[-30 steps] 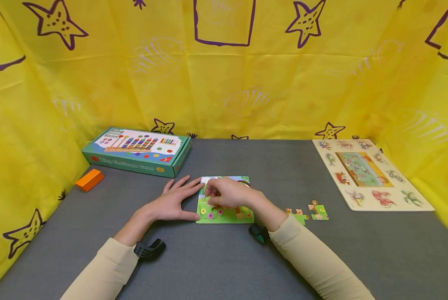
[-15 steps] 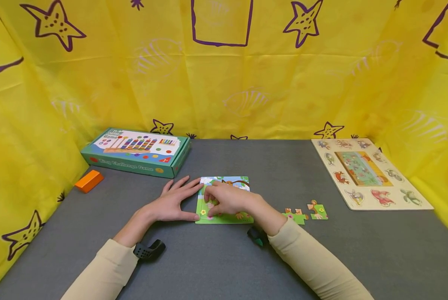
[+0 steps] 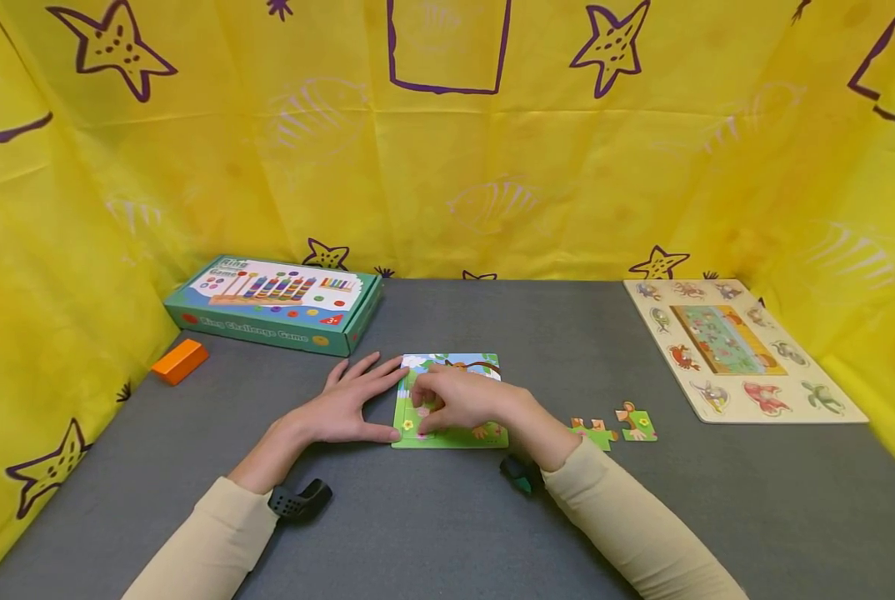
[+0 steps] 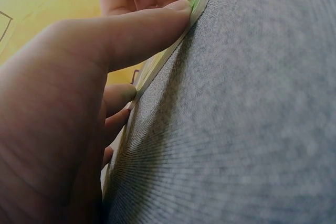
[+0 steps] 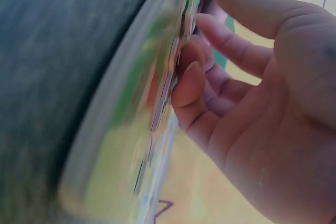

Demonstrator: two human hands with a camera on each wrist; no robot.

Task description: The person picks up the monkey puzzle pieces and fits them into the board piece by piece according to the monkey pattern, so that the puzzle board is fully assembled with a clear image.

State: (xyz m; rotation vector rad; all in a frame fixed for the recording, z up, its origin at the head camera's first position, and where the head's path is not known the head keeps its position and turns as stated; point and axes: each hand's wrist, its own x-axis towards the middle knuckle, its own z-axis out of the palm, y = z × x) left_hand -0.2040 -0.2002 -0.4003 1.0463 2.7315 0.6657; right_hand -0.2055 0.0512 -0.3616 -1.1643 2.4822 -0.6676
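A small picture puzzle board (image 3: 455, 440) lies flat on the table, showing green grass, flowers and part of a brown animal. My left hand (image 3: 346, 408) is spread at its left side; the thumb and fingertips touch the edge. Over the board's middle, my right hand (image 3: 458, 398) has its thumb reaching to the lower-left flower area and its fingers bent. In the right wrist view, these fingers (image 5: 189, 90) rest at the puzzle surface, apart from the thumb. What lies under them is mostly hidden. Two loose puzzle pieces, a left one (image 3: 596, 435) and a right one (image 3: 637, 422), lie right of the board.
A green ring game box (image 3: 267, 312) stands at the back left, with an orange block (image 3: 181, 362) in front of it. At the right lies a wooden sea-animal board (image 3: 800, 404) with a small rectangular puzzle (image 3: 728, 337) on it. Yellow cloth (image 3: 447, 150) surrounds the grey table.
My right hand has shifted slightly toward me over the board, its thumb moving down to the lower-left area. More of the board's top shows. My left hand has stayed in place.
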